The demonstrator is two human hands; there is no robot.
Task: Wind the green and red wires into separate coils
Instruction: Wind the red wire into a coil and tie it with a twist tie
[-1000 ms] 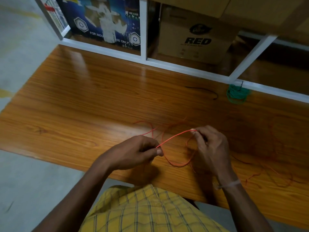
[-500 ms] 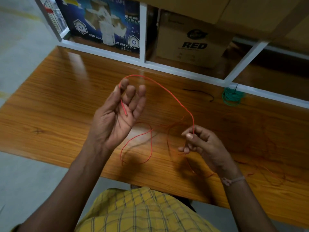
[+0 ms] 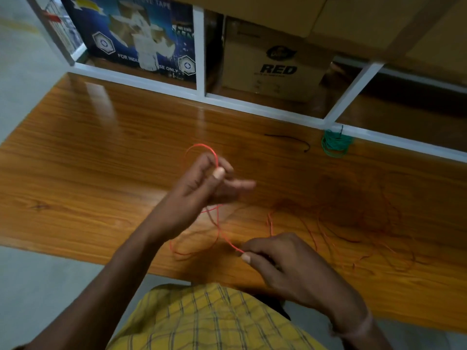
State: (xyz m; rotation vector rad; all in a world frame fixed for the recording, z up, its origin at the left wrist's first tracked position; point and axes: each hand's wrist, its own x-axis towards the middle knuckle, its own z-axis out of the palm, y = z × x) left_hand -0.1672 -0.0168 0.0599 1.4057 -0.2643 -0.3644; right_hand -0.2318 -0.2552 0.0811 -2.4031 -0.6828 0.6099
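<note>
A thin red wire (image 3: pixel 219 224) runs between my two hands above the wooden table (image 3: pixel 101 168). My left hand (image 3: pixel 199 188) is raised and pinches the wire between thumb and fingers, with a small red loop arching over its fingertips. My right hand (image 3: pixel 285 263) is lower, near the table's front edge, and pinches the same wire at thumb and forefinger. The rest of the red wire lies in loose tangles on the table to the right. A wound green wire coil (image 3: pixel 334 144) lies at the back right against the white frame.
A short black wire piece (image 3: pixel 290 140) lies left of the green coil. A white shelf frame (image 3: pixel 252 104) runs along the table's back edge, with a brown RED carton (image 3: pixel 275 64) and a blue printed box (image 3: pixel 141 39) behind it. Grey floor lies to the left.
My left hand has moved right and down, its open fingers now closed on the wire. My right hand has dropped toward the table's front edge, pulling the wire down. The big arc has shrunk to a small loop.
</note>
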